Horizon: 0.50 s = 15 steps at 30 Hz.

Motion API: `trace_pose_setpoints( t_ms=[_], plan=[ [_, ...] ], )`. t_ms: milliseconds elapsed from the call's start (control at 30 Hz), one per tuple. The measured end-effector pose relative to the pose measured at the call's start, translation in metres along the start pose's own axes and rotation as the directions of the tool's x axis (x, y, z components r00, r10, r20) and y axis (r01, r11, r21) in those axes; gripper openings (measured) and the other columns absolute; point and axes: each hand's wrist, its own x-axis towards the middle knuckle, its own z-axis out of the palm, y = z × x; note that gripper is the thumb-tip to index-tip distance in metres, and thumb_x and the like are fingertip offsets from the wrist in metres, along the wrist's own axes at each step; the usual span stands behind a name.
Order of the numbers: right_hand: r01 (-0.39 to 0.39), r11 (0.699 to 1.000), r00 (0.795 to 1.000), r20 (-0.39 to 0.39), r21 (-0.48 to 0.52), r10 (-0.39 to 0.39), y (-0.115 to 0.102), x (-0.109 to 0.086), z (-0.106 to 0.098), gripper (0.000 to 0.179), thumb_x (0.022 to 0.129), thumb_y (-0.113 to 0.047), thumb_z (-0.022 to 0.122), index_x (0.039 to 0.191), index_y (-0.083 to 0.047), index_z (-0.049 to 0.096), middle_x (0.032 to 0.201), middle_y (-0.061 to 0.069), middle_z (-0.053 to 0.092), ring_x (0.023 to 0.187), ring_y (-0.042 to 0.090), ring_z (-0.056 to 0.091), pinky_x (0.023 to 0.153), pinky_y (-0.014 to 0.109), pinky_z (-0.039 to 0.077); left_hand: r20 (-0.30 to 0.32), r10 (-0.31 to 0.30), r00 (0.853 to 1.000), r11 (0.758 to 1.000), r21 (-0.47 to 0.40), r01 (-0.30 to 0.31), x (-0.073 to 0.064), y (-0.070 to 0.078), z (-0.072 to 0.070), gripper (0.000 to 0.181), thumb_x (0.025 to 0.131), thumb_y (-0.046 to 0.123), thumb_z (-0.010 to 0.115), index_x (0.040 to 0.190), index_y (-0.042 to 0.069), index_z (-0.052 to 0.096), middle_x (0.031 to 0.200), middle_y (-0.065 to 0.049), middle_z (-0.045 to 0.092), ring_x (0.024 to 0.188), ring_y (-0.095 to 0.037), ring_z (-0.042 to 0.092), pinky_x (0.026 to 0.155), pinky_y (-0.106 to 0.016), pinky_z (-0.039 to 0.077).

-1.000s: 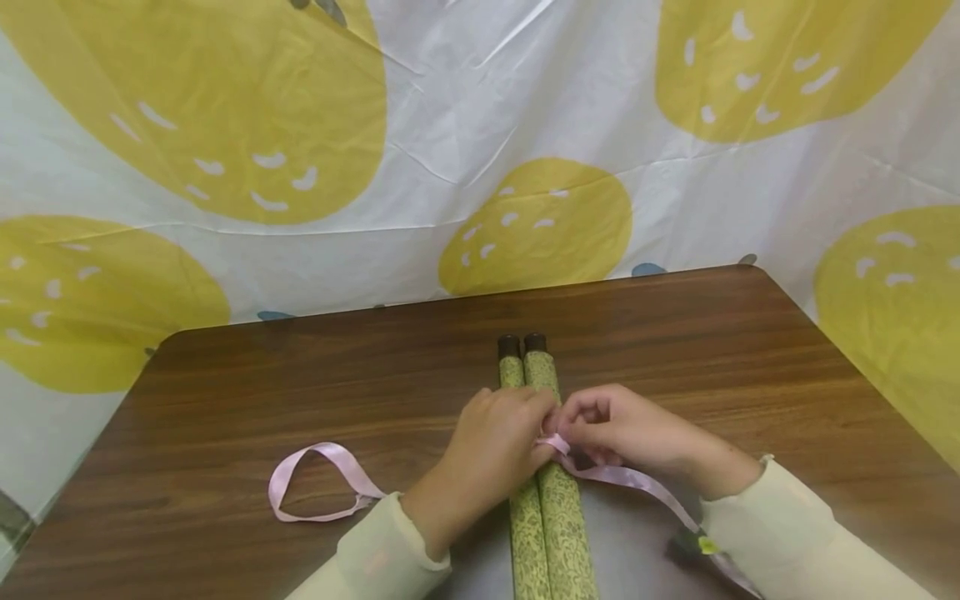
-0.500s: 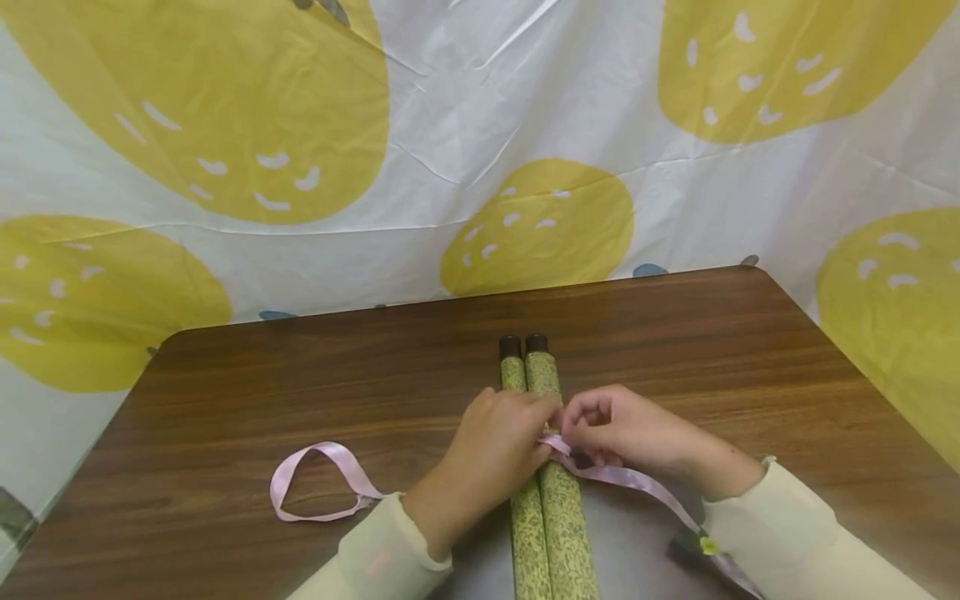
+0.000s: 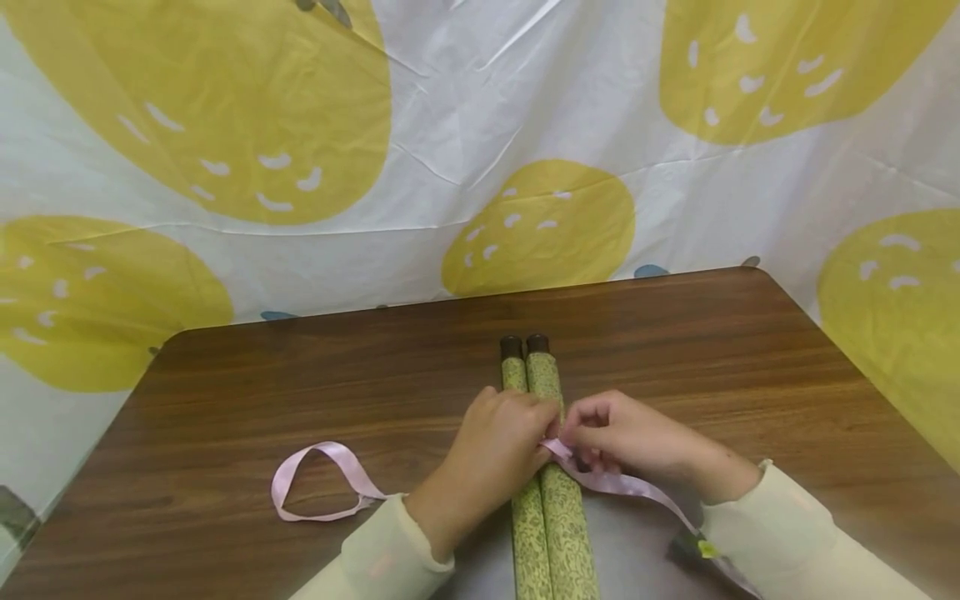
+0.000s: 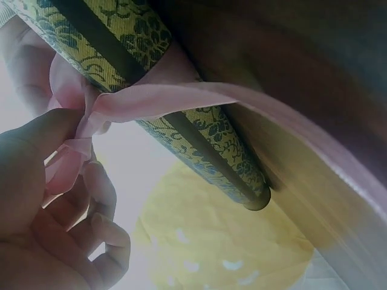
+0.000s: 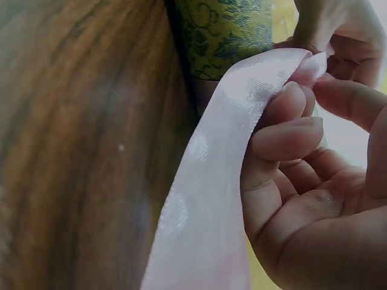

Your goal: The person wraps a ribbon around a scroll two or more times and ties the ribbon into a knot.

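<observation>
Two parallel rolls of a scroll (image 3: 564,517), in yellow-green patterned cloth with dark end knobs, lie lengthwise on the table in the head view. Pink satin ribbon (image 3: 618,483) passes around the rolls and trails off to the right. My left hand (image 3: 498,437) lies across the rolls and pinches a folded part of the ribbon (image 4: 72,148) between thumb and fingers. Close beside it, my right hand (image 3: 637,437) has curled fingers pinching the ribbon (image 5: 236,109) at the roll's right side. The fingertips partly hide the crossing of the ribbon.
A loop of pink ribbon (image 3: 337,454) lies on the brown wooden table (image 3: 360,367), left of the rolls, running under the left sleeve. A small yellow-green piece (image 3: 707,548) sits on the ribbon by the right sleeve. A lemon-patterned cloth (image 3: 420,100) hangs behind the table.
My right hand has shifted slightly downward, and the ribbon between the hands has changed its fold a little. The left hand and the rolls have hardly moved.
</observation>
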Motion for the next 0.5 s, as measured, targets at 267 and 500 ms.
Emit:
trace_pose_setpoints(
  t_ms=[267, 500],
  plan=[
    [0.019, 1.0, 0.999, 0.035, 0.006, -0.019, -0.0003, 0.0009, 0.0018, 0.025, 0.101, -0.021, 0.057, 0.099, 0.002, 0.067, 0.072, 0.0, 0.06, 0.053, 0.005, 0.05, 0.046, 0.018, 0.041, -0.055, 0.038, 0.998, 0.999, 0.021, -0.037, -0.0013, 0.0, -0.0027, 0.025, 0.075, 0.031, 0.084, 0.076, 0.023, 0.061, 0.069, 0.011, 0.064, 0.062, -0.009, 0.057, 0.058, -0.022, 0.029],
    [0.059, 0.995, 0.997, 0.048, 0.074, -0.063, 0.0022, 0.0002, 0.0025, 0.024, 0.099, -0.015, 0.059, 0.097, 0.008, 0.063, 0.068, -0.002, 0.057, 0.052, 0.003, 0.047, 0.046, 0.016, 0.038, -0.101, 0.047, 0.994, 0.998, -0.03, -0.051, -0.0069, -0.0017, -0.0045, 0.02, 0.077, 0.028, 0.084, 0.087, 0.022, 0.067, 0.078, 0.01, 0.066, 0.068, -0.008, 0.059, 0.059, -0.022, 0.035]
  ],
)
